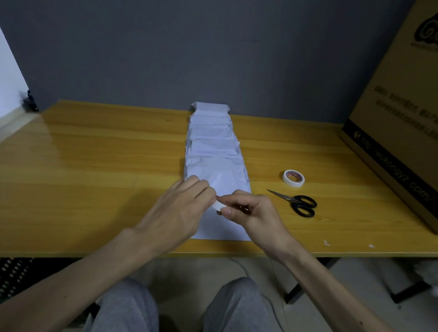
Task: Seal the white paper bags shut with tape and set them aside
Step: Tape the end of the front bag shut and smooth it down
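White paper bags (214, 149) lie overlapped and creased beyond my fingers. My left hand (179, 210) and right hand (256, 215) pinch white tape (219, 206). Tape roll (293, 178) and scissors (299, 204) lie rightward.

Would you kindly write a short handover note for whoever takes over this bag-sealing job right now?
Left hand: fingers curled, picking at the held tape.
Right hand: pinches the same held tape, over the nearest bag.
White paper bags: overlapping row on the table, from wall to near edge.
Spare tape roll and scissors: right of the row.
Done: no seal visible, no bag set aside.
Left: tape each bag shut, set aside.
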